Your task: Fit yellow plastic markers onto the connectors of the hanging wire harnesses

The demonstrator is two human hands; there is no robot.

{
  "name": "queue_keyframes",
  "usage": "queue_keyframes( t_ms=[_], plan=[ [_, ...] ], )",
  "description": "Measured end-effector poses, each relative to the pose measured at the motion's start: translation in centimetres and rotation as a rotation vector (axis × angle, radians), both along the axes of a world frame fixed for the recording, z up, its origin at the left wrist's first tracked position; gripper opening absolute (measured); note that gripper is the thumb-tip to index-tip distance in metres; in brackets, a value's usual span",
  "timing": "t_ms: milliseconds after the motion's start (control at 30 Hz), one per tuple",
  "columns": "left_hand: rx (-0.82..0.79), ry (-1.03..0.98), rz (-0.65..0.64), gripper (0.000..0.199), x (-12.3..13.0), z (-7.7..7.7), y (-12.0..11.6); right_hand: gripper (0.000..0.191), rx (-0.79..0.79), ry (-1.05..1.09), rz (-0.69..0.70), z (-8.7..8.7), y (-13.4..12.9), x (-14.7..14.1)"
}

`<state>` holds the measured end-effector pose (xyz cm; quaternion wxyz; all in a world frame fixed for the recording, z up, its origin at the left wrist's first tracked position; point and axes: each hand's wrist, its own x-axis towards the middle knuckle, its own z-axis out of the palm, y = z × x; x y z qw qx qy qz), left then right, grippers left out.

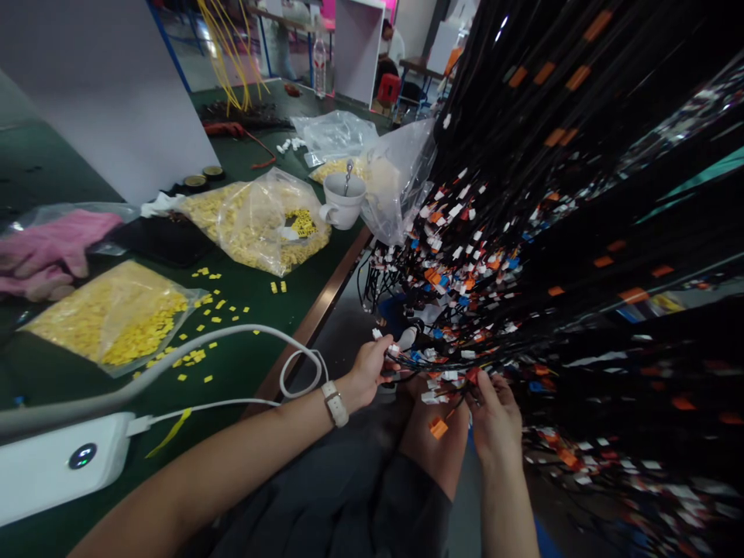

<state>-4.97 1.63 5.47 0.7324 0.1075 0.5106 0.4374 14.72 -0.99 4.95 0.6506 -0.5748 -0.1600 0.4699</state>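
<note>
My left hand (373, 367), with a pale watch on its wrist, is closed on a bunch of black wires that end in white connectors (394, 350). To the right, my right hand (494, 399) pinches a red connector (473, 376) on the same run of wires. An orange connector (438, 427) dangles between the two hands, below several white connectors (431, 397). The wires run back into a large hanging mass of black harnesses (523, 194) with white, orange and blue ends.
The green table (256, 310) at left bears bags of yellow pieces (116, 310), loose yellow pieces, a white mug (342, 200), pink gloves (55, 244) and a white power bank (58, 465) with cables. A person (388, 58) sits in the background.
</note>
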Motion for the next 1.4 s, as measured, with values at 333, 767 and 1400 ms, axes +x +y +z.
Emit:
queue_keyframes(
  t_ms=[333,767,1400],
  plan=[
    [-0.010,-0.019,0.005,0.028,-0.1,-0.7,0.0,0.037,0.020,0.001,0.090,0.5,-0.2,0.4],
    [-0.065,-0.100,0.020,0.028,-0.2,-0.6,0.0,0.029,0.021,0.006,0.077,-0.1,-0.6,1.5],
    [-0.038,-0.113,-0.058,0.028,0.0,-0.5,-0.1,0.021,-0.059,-0.032,0.122,-1.1,-1.0,1.1]
  ],
)
